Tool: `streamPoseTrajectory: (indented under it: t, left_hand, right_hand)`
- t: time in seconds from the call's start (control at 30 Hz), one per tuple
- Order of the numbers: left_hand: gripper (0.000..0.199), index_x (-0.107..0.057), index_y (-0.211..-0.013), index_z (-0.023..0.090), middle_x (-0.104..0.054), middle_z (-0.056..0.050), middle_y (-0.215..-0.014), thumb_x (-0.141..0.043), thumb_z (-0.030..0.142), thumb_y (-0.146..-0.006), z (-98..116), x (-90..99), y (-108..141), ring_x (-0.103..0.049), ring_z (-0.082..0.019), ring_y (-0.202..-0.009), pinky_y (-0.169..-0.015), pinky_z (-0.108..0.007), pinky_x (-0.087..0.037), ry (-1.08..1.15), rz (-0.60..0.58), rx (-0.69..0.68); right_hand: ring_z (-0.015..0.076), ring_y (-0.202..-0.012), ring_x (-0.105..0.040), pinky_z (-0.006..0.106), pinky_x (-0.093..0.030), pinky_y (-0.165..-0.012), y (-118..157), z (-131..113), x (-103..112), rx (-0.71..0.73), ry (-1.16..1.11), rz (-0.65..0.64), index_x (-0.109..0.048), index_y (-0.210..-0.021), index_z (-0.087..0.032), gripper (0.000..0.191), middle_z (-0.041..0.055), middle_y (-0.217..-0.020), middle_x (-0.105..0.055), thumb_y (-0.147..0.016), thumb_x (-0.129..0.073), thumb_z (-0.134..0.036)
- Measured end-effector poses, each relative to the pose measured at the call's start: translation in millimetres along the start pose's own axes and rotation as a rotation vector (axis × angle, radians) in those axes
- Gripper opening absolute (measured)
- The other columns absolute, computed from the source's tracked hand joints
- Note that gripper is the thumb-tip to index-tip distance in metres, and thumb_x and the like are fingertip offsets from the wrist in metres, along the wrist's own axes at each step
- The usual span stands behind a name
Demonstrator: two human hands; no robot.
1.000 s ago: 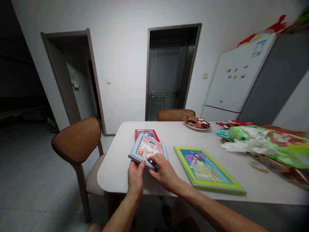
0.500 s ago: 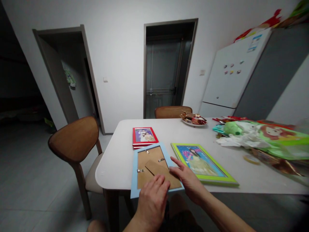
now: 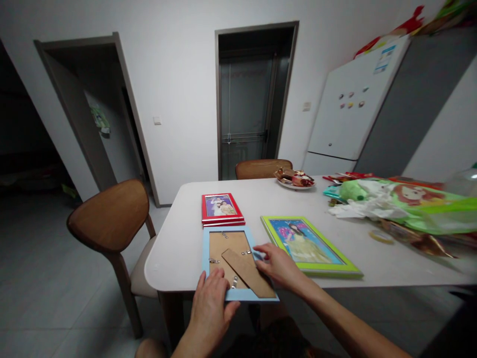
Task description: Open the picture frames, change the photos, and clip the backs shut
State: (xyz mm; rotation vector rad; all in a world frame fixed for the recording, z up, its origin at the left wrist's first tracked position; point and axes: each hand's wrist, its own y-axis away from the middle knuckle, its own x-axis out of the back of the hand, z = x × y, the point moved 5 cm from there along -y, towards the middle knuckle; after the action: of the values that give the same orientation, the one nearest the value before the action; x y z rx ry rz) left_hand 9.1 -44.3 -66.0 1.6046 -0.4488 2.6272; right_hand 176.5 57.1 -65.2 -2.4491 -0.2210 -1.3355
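A light blue picture frame (image 3: 206, 248) lies back side up at the table's front edge, its brown backing board (image 3: 229, 242), metal clips and slanted stand leg (image 3: 248, 274) showing. My left hand (image 3: 213, 303) rests on its lower left corner, fingers on the backing, thumb apart near the bottom rim. At the right rim, my right hand (image 3: 274, 263) touches the frame with bent fingers beside a clip. Just behind are stacked red frames (image 3: 223, 219) with a photo on top. To the right lies a green frame (image 3: 328, 268) holding a picture of a figure in a yellow dress.
The white table (image 3: 171, 248) also bears a plate of wrapped items (image 3: 296, 185) at the back, a green plastic bag (image 3: 439, 209) with crumpled tissue, and a tape roll (image 3: 380, 237) on the right. Wooden chairs (image 3: 112, 214) stand at the left and behind.
My left hand has moved left, off the stand leg, to the frame's lower left corner, uncovering the bottom clip. The blue frame now lies squarer, behind it the red stack is less overlapped.
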Motion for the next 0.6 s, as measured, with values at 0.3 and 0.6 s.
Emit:
streamPoseTrajectory:
  t: [0.3, 0.6]
  left_hand:
    - [0.038, -0.052, -0.097, 0.021, -0.061, -0.005, -0.097, -0.063, 0.019, -0.061, -11.0, 1.1, -4.4, -0.051, -0.022, -0.1, -0.098, -0.05, -0.018, 0.121, 0.031, -0.018]
    - [0.034, -0.053, -0.092, 0.022, -0.06, -0.004, -0.098, -0.063, 0.02, -0.06, -17.2, -2.7, -2.5, -0.048, -0.022, -0.104, -0.097, -0.049, -0.019, 0.201, 0.056, 0.014]
  right_hand:
    - [0.016, -0.079, -0.052, 0.024, -0.038, -0.071, -25.2, -13.8, -20.9, 0.08, 0.192, 0.043, -0.065, -0.082, -0.014, 0.024, 0.0093, -0.088, -0.054, -0.073, -0.043, -0.015]
    - [0.0205, -0.095, -0.046, 0.031, -0.035, -0.082, -6.3, -38.5, -11.8, 0.22, 0.134, 0.025, -0.063, -0.092, -0.02, 0.025, 0.0087, -0.101, -0.054, -0.072, -0.047, -0.019]
